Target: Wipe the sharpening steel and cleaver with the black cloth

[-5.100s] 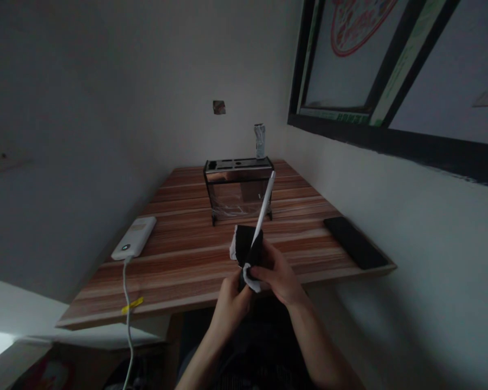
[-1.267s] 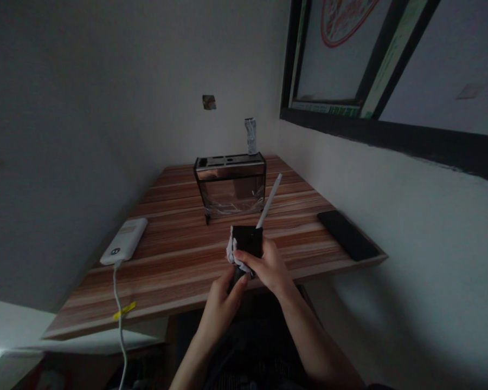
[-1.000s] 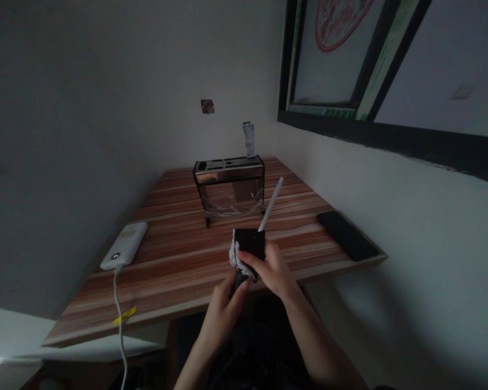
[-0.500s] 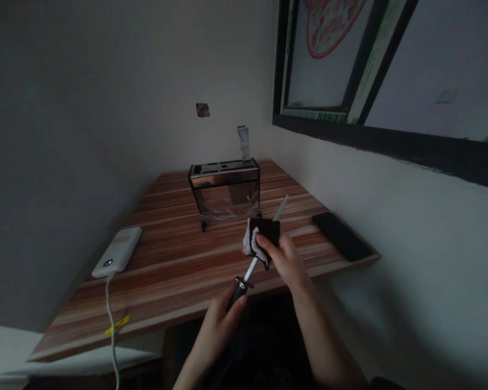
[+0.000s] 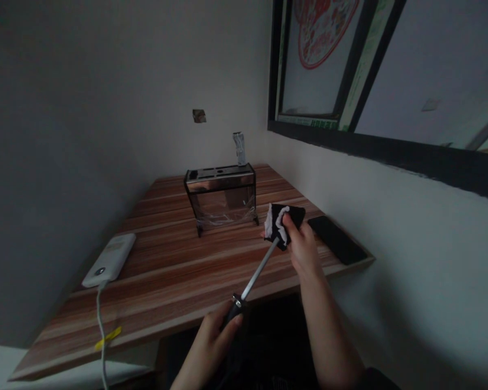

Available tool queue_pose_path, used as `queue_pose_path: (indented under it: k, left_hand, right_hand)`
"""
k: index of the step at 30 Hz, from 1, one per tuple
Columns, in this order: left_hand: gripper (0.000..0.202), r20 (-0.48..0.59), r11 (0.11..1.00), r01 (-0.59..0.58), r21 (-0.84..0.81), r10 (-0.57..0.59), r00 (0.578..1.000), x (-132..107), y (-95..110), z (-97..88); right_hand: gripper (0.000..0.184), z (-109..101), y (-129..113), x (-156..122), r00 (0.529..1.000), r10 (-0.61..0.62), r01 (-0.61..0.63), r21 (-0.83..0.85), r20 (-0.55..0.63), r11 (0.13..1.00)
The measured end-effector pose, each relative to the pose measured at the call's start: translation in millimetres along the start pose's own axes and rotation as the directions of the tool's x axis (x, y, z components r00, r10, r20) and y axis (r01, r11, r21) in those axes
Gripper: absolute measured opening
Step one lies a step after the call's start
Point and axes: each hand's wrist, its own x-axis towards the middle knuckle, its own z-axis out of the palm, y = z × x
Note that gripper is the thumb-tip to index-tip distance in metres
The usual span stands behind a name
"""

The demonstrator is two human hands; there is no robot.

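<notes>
The honing rod (image 5: 258, 270) slants up and to the right in the air over the near edge of the wooden table (image 5: 174, 276), its black handle low and its pale shaft rising toward the table's right side. At the far left of the table lies a white power bank (image 5: 109, 259), with a white cable (image 5: 101, 325) running from its near end down over the table edge and a yellow tag (image 5: 108, 337) wrapped on that cable. The left hand (image 5: 213, 341) is closed around the rod's handle below the table edge, fingers curled and thumb along the top. Behind, in the middle of the table, stands a clear-walled knife rack (image 5: 220, 197) with a dark slotted top, and a small silvery object (image 5: 239, 148) rises just behind it against the wall. The rod's upper end disappears into a black-and-white cloth (image 5: 283, 221), which the right hand (image 5: 306, 250) pinches around the shaft, thumb pressed on the near side and fingers wrapped behind. Just right of that hand, a dark phone (image 5: 335, 239) lies flat near the table's right edge. Above it, a black-framed picture (image 5: 352, 142) hangs on the right-hand wall.
</notes>
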Motion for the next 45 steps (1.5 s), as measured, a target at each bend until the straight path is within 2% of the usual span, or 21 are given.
queue_pose_path:
  k: [2, 7, 14, 16, 19, 25, 27, 33, 37, 41, 45]
  left_hand:
    - [0.054, 0.007, 1.000, 0.006, -0.015, -0.006, 1.000, -1.4, -2.2, 0.4]
    - [0.056, -0.069, 0.998, 0.058, -0.023, -0.060, 0.996, -3.5, -6.0, 3.6]
    - [0.044, 0.018, 0.999, -0.023, -0.049, 0.024, 1.000, 8.2, 14.3, 6.8]
    - [0.042, 0.043, 0.996, -0.037, -0.079, 0.041, 0.998, 13.1, 19.1, 7.3]
    - [0.039, 0.008, 0.990, -0.072, -0.124, 0.074, 0.997, 20.0, 22.0, 8.9]
    - [0.040, -0.031, 0.961, -0.019, -0.277, 0.011, 0.999, 31.2, 23.5, 11.4]
    - [0.041, -0.049, 0.953, -0.024, -0.302, 0.009, 0.999, 33.2, 27.1, 10.3]
    - [0.044, -0.063, 0.929, -0.012, -0.371, -0.012, 0.998, 33.8, 36.7, 6.7]
    - [0.039, -0.095, 0.939, -0.044, -0.340, 0.012, 0.995, 33.5, 33.0, 5.5]
    - [0.035, -0.151, 0.970, -0.109, -0.218, 0.077, 0.985, 34.7, 27.3, 4.3]
    - [0.036, -0.139, 0.986, -0.131, -0.108, 0.116, 0.984, 34.0, 25.8, 2.9]
  right_hand:
    - [0.037, 1.8, 1.5, 1.3, 0.999, -0.005, 0.006, 0.019, -0.051, 1.000]
    - [0.038, 15.2, 4.7, -2.9, 0.997, 0.010, -0.002, 0.108, -0.076, 0.994]
    - [0.031, 28.2, 12.1, -15.8, 0.996, 0.067, -0.074, 0.150, 0.053, 0.986]
    - [0.030, 30.7, 16.1, -21.0, 0.992, 0.081, -0.091, 0.115, 0.094, 0.989]
    - [0.031, 34.6, 21.7, -30.6, 0.986, 0.090, -0.090, -0.005, 0.138, 0.996]
    - [0.030, 44.6, 19.8, -48.0, 0.972, 0.098, -0.024, -0.320, 0.216, 0.947]
    - [0.028, 48.3, 17.9, -52.1, 0.968, 0.112, -0.030, -0.341, 0.224, 0.940]
    - [0.023, 52.4, 23.8, -61.2, 0.955, 0.092, -0.017, -0.258, 0.283, 0.966]
    - [0.027, 49.1, 30.8, -63.5, 0.931, 0.131, -0.053, -0.228, 0.341, 0.972]
    - [0.027, 45.6, 31.3, -59.2, 0.900, 0.158, -0.092, -0.177, 0.406, 0.980]
    - [0.029, 43.0, 29.5, -55.5, 0.901, 0.183, -0.138, -0.138, 0.393, 0.981]
